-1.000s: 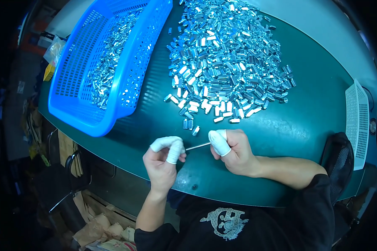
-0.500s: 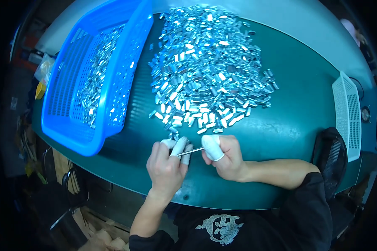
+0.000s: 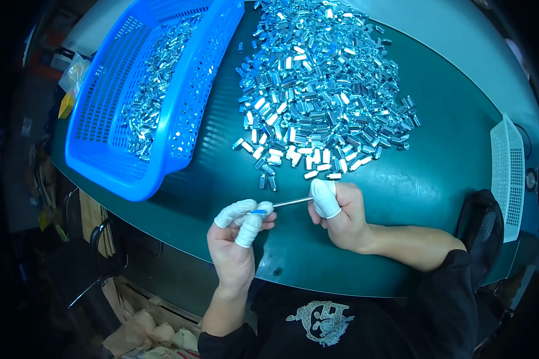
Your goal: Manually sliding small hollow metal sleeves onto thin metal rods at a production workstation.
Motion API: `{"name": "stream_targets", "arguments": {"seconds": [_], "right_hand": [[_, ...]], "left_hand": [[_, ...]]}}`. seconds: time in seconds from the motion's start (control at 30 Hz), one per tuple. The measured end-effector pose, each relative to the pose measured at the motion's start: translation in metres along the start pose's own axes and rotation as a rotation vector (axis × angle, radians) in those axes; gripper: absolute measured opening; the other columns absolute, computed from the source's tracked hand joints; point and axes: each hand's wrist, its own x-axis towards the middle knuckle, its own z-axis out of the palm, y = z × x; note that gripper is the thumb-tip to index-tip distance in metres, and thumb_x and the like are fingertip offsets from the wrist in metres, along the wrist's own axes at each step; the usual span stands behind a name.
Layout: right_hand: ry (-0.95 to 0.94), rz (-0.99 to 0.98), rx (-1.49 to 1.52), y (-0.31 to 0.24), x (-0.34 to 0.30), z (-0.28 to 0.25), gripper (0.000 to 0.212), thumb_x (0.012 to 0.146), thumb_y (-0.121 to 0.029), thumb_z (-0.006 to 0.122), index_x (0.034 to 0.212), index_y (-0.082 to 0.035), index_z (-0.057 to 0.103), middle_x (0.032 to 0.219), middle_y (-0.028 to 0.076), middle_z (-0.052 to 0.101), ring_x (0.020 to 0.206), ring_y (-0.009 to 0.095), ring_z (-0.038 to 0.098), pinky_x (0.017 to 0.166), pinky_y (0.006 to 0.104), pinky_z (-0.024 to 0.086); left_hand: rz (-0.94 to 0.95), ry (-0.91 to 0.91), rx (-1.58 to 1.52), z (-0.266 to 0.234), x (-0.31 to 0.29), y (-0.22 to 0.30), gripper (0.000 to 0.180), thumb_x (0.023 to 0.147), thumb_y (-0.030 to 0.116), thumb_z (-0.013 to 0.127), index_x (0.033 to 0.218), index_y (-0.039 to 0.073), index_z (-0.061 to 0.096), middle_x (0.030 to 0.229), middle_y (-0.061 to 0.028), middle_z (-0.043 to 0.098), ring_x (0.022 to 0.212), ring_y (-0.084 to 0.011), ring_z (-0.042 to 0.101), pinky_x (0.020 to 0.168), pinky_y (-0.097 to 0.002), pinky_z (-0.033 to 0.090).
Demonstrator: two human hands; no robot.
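Note:
My left hand (image 3: 238, 230), its palm turned up and white finger cots on the thumb and fingers, pinches a small shiny metal sleeve (image 3: 258, 212). My right hand (image 3: 340, 212), also with white finger cots, is closed on a thin metal rod (image 3: 292, 202). The rod spans the gap between the hands, and its left end meets the fingertips of my left hand; whether it enters the sleeve is hidden. Just beyond the hands spreads a large pile of short, six-sided metal sleeves (image 3: 323, 96). A few loose sleeves (image 3: 268, 182) lie at its near edge.
At the left, a blue plastic basket (image 3: 156, 170) holds many similar metal pieces (image 3: 156, 84). A white basket (image 3: 508, 179) stands at the green table's (image 3: 437, 173) right edge, near a black mesh thing (image 3: 484, 221) by my right elbow. Chairs and sacks are below left.
My left hand has left the loose sleeves and turned palm up, with a sleeve now visible in its fingers. My right hand still holds the rod. The whole view has shifted slightly.

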Motion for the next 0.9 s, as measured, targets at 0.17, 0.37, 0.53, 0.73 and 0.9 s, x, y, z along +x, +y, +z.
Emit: {"name": "stream_targets", "arguments": {"seconds": [0.17, 0.37, 0.53, 0.73, 0.9], "right_hand": [[-0.011, -0.015, -0.026, 0.001, 0.0, 0.003, 0.045, 0.101, -0.023, 0.041, 0.06, -0.004, 0.048, 0.052, 0.002, 0.051, 0.04, 0.007, 0.041, 0.039, 0.0239, 0.03], [-0.035, -0.028, -0.036, 0.0, -0.003, 0.003, 0.046, 0.101, -0.025, 0.041, 0.06, -0.004, 0.049, 0.052, 0.002, 0.05, 0.04, 0.007, 0.041, 0.039, 0.0241, 0.03], [-0.042, 0.007, -0.024, 0.001, -0.001, 0.001, 0.047, 0.101, -0.025, 0.041, 0.06, -0.004, 0.049, 0.052, 0.001, 0.05, 0.04, 0.007, 0.041, 0.039, 0.0245, 0.03], [-0.173, 0.099, -0.048, -0.006, 0.0, 0.0, 0.046, 0.1, -0.022, 0.044, 0.059, -0.003, 0.05, 0.052, 0.005, 0.049, 0.046, 0.013, 0.045, 0.045, 0.0303, 0.034], [-0.155, -0.082, -0.077, -0.001, -0.001, 0.006, 0.044, 0.1, -0.024, 0.044, 0.062, -0.003, 0.051, 0.053, 0.006, 0.049, 0.046, 0.015, 0.046, 0.046, 0.0309, 0.036]], "left_hand": [[0.021, 0.011, -0.068, 0.002, -0.001, -0.003, 0.023, 0.088, -0.001, 0.06, 0.11, -0.001, 0.057, 0.105, -0.0181, 0.066, 0.093, -0.0271, 0.067, 0.082, -0.0361, 0.056], [0.025, 0.028, -0.018, 0.005, -0.002, -0.007, 0.022, 0.091, 0.003, 0.057, 0.113, 0.0, 0.056, 0.108, -0.0182, 0.065, 0.095, -0.0272, 0.066, 0.083, -0.0354, 0.056], [0.055, -0.1, 0.226, 0.0, -0.003, -0.008, 0.017, 0.091, 0.006, 0.059, 0.107, -0.002, 0.058, 0.097, -0.0151, 0.066, 0.083, -0.0217, 0.067, 0.074, -0.0314, 0.055], [0.008, -0.156, 0.181, -0.003, 0.0, -0.008, 0.016, 0.085, -0.006, 0.063, 0.101, -0.004, 0.059, 0.09, -0.013, 0.066, 0.082, -0.0173, 0.066, 0.075, -0.0283, 0.054], [0.045, -0.236, 0.128, 0.006, 0.003, -0.016, 0.019, 0.081, -0.01, 0.064, 0.098, -0.003, 0.057, 0.098, -0.0129, 0.062, 0.089, -0.0177, 0.064, 0.08, -0.0277, 0.052]]}}
